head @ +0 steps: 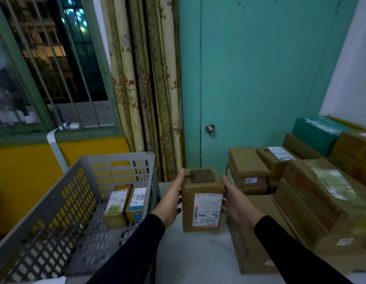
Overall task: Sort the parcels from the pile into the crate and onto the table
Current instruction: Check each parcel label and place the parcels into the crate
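A small brown cardboard parcel (201,199) with a white shipping label faces me at the centre, over the pale table (190,255). My left hand (172,201) grips its left side and my right hand (237,203) grips its right side, thumbs up along the edges. To the left stands a grey perforated crate (61,203); two small labelled parcels (116,206) (136,204) stand side by side on its floor. The pile of brown parcels (313,193) fills the right side.
A teal box (315,133) tops the back of the pile. A teal door with a knob (210,129) is straight ahead, with floral curtains (145,83) and a barred window (46,64) to its left. A yellow wall runs behind the crate.
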`<state>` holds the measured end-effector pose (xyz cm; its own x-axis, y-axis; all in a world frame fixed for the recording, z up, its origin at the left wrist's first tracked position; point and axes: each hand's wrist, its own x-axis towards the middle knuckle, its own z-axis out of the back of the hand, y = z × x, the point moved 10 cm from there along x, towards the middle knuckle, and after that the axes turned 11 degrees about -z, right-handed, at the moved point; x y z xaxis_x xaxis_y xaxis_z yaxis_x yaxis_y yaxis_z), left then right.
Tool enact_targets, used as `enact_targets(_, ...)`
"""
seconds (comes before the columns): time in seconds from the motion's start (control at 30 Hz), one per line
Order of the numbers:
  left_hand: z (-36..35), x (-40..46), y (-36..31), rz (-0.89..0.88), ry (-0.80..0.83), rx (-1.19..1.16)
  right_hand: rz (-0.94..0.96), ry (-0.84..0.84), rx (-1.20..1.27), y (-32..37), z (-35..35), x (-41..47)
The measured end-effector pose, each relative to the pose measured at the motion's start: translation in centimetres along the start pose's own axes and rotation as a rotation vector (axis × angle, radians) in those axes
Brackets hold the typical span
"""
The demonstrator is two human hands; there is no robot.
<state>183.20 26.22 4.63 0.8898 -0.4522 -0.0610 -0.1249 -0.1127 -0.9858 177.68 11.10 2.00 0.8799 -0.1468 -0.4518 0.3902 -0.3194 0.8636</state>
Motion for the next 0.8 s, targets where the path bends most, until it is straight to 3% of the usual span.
enact_targets(0.13, 0.1, 0.3, 0.4, -0.014, -0.052, -0.057, 0.003, 0.007, 0.033, -0.1, -0.4, 0.4)
enact_targets(0.3, -1.1, 0.3, 1.0, 0.007, 0.048, 0.024, 0.057, 0.071, 0.078, 0.2, -1.0, 0.5)
enact_targets(0.43, -0.5, 0.3, 0.9, 0.013, 0.021, -0.003, 0.117, 0.065, 0.078, 0.3, -1.0, 0.4)
enact_targets(0.8, -0.1, 1.0, 1.3, -0.063, 0.042, 0.046, 0.108, 0.034, -0.167, 0.3, -1.5, 0.0)
